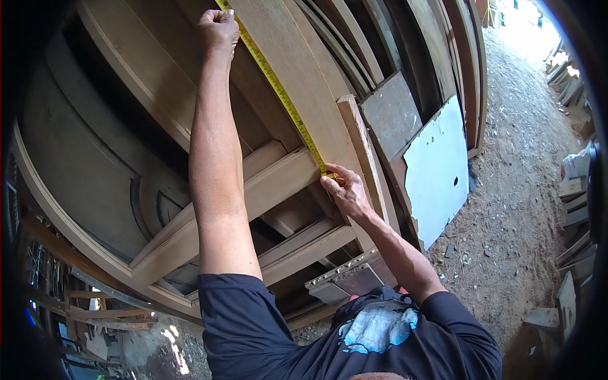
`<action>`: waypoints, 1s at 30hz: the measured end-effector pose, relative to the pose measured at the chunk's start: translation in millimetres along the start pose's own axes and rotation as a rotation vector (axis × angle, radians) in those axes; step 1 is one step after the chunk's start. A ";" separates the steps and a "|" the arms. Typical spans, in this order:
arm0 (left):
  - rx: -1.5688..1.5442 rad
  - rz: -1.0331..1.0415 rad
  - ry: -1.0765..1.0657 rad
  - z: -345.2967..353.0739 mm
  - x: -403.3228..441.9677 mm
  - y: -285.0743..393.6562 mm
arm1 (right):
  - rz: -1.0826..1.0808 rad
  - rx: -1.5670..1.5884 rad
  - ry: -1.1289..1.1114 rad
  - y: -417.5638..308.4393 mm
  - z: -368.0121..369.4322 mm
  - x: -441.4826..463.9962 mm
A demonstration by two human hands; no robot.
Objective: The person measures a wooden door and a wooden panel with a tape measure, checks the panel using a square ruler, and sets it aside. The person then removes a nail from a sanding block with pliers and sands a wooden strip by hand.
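A yellow tape measure [278, 88] is stretched out along the edge of a long light wooden board [304, 82]. Near the top of the view, my left hand [219, 30] is closed, its fingers pinching the tape. My right hand [345, 189] is closed around the tape's lower end, where a bit of yellow shows between thumb and fingers, close to a crosswise wooden rail [278, 183]. Both arms reach over wooden frames. Most of what sits inside my right hand is hidden.
A white panel with a ragged edge [437, 171] leans right of my right hand, beside a grey board [392, 114]. Large wooden door frames [82, 171] fill the left. Sandy ground [513, 152] and scrap wood [573, 215] lie at the right.
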State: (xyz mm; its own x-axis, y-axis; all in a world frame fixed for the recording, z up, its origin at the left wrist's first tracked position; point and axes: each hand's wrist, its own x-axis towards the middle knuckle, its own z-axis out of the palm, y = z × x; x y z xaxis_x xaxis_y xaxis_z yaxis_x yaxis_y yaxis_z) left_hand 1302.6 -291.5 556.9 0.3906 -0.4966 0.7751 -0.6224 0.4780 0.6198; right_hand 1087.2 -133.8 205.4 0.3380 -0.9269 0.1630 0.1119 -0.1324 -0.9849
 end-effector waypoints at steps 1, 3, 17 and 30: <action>0.006 0.001 -0.002 -0.3 0.4 -1.1 | 0.020 -0.009 -0.004 -3.5 -1.2 -0.9; 0.019 0.005 -0.007 -0.8 1.5 -1.8 | 0.060 -0.026 -0.014 -8.8 -3.3 -1.3; 0.080 0.060 -0.031 -2.9 8.1 -9.9 | 0.042 0.086 -0.033 -7.6 -13.8 4.0; -0.008 0.054 0.009 0.5 -1.5 1.8 | 0.014 0.068 -0.029 -7.7 -14.7 4.3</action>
State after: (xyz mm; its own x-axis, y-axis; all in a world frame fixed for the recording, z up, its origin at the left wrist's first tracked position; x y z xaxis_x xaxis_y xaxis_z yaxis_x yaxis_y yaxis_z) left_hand 1300.6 -290.2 556.8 0.3629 -0.4636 0.8083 -0.6374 0.5093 0.5782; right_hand 1074.0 -141.9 212.8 0.3672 -0.9176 0.1522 0.1702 -0.0946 -0.9809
